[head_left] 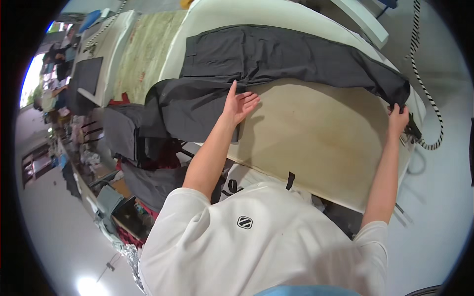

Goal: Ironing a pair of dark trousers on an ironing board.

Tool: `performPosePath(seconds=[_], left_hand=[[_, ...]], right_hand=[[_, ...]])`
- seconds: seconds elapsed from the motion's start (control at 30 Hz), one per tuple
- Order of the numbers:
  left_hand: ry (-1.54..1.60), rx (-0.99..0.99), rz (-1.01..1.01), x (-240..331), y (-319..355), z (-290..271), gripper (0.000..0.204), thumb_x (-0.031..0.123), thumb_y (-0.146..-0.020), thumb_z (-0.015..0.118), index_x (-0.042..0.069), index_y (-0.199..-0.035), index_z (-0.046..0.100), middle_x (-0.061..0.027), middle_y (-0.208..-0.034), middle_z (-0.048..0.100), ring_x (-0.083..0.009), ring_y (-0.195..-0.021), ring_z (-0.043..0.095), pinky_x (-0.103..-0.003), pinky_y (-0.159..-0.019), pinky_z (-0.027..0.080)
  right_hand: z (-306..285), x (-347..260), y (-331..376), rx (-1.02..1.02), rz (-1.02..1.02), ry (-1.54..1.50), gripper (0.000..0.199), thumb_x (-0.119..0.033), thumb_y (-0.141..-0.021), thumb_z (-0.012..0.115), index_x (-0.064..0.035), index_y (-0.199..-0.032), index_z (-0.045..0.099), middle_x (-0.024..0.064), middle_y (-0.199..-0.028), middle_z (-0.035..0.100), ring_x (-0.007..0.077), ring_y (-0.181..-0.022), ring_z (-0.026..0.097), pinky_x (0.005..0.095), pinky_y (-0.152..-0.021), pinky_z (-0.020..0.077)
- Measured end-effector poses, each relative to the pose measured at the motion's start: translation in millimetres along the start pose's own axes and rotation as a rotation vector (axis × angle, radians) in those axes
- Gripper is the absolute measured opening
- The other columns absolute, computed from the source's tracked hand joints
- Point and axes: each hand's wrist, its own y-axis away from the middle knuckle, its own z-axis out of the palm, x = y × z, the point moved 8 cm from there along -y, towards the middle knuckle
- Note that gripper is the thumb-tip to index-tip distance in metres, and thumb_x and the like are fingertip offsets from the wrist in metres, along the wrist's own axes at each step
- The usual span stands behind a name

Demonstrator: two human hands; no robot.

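Observation:
A pair of dark grey trousers (296,54) lies across a padded, cloth-covered table (306,128). One leg stretches along the far side to the right, while the other hangs over the left edge. At the right end, the fingers of my right hand (399,118) pinch the end of the outstretched leg. My left hand (240,104) is open, palm turned up and fingers spread, by the crotch of the trousers. Its thumb overlaps the dark cloth in view; whether it touches, I cannot tell.
A black-and-white striped cord (428,93) hangs at the right and runs to a dark object (413,128) beside my right hand. More grey garments (121,130) are draped at the left. A white beam (363,22) stands beyond the table. People (57,59) are far left.

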Motion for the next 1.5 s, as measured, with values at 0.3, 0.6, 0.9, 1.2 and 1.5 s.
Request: performPosePath(seconds=[0.3, 0.6, 0.9, 1.2, 1.5], left_hand=[[-0.440, 0.379, 0.541, 147.0, -14.5, -50.0, 0.044, 0.038, -0.098, 0.062, 0.002, -0.073, 0.060, -0.0057, -0.065, 0.057, -0.0176, -0.054, 0.048, -0.038, -0.050, 0.037], [-0.898, 0.051, 0.699, 215.2, 97.5, -55.8, 0.034, 0.029, -0.103, 0.062, -0.003, -0.114, 0.065, -0.0096, -0.097, 0.069, -0.0188, -0.077, 0.070, -0.032, -0.069, 0.059], [-0.490, 0.110, 0.412, 28.8, 8.5, -136.4, 0.033, 0.027, -0.102, 0.062, 0.001, -0.122, 0.057, -0.0124, -0.097, 0.070, -0.0229, -0.073, 0.072, -0.033, -0.059, 0.057], [-0.683, 0.118, 0.377, 38.2, 7.9, -119.1, 0.035, 0.031, -0.101, 0.065, -0.002, -0.111, 0.060, -0.0129, -0.087, 0.071, -0.0221, -0.072, 0.070, -0.032, -0.060, 0.055], [-0.585, 0.174, 0.310, 35.6, 2.3, -133.5, 0.033, 0.031, -0.100, 0.065, -0.001, -0.108, 0.061, -0.0131, -0.089, 0.070, -0.0222, -0.074, 0.068, -0.033, -0.059, 0.053]], right_hand=[[-139.0, -184.4, 62.9, -0.061, -0.119, -0.075, 0.026, -0.026, -0.102, 0.063, 0.0001, -0.102, 0.064, 0.0004, -0.080, 0.063, 0.0076, -0.065, 0.057, 0.0260, -0.062, 0.0483], [-98.5, -42.7, 272.8, 0.029, 0.824, -0.588, 0.023, -0.023, -0.103, 0.060, -0.0037, -0.115, 0.061, -0.0002, -0.069, 0.052, 0.0093, -0.049, 0.044, 0.0240, -0.044, 0.0365], [-145.8, 59.9, 284.8, -0.146, 0.982, -1.509, 0.041, -0.028, -0.103, 0.054, -0.0042, -0.136, 0.055, 0.0124, -0.101, 0.065, 0.0203, -0.084, 0.062, 0.0303, -0.065, 0.0475], [-60.9, 125.3, 248.8, -0.335, 0.710, -0.085, 0.054, -0.037, -0.089, 0.071, -0.0027, -0.129, 0.062, 0.0162, -0.125, 0.065, 0.0308, -0.120, 0.060, 0.0413, -0.101, 0.0483], [-67.3, 70.7, 234.9, -0.243, 0.140, 0.575, 0.041, -0.027, -0.092, 0.069, -0.0094, -0.129, 0.061, 0.0140, -0.091, 0.072, 0.0394, -0.085, 0.068, 0.0440, -0.077, 0.0557]])
